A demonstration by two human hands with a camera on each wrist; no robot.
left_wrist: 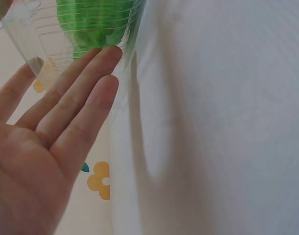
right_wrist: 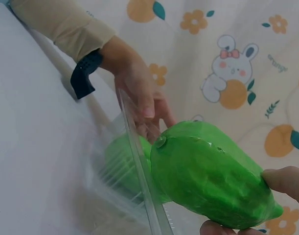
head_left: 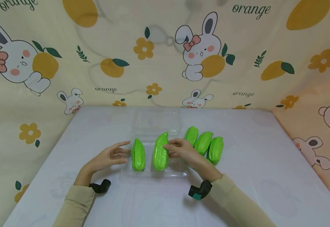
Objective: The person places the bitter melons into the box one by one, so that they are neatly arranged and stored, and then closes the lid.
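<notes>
My right hand (head_left: 186, 153) pinches a glossy green model fruit (head_left: 159, 157), long and ridged with a pointed tip, over a clear plastic clamshell box (head_left: 167, 174). In the right wrist view the held fruit (right_wrist: 208, 171) tilts across the box's rim, its stem end towards the box and thumb and fingers near its tip. A second green fruit (head_left: 138, 157) lies in the box's left part, pointing away from me. My left hand (head_left: 106, 159) is at the box's left wall, with fingers extended; the left wrist view shows the fingertips (left_wrist: 110, 56) right at the ribbed plastic.
Several more green fruits (head_left: 203, 143) lie on the table right of the box, some partly hidden by my right hand and forearm. The box's transparent lid (head_left: 156, 121) is folded back behind it. A printed cloth (head_left: 165, 69) stands behind the white table (head_left: 252, 176).
</notes>
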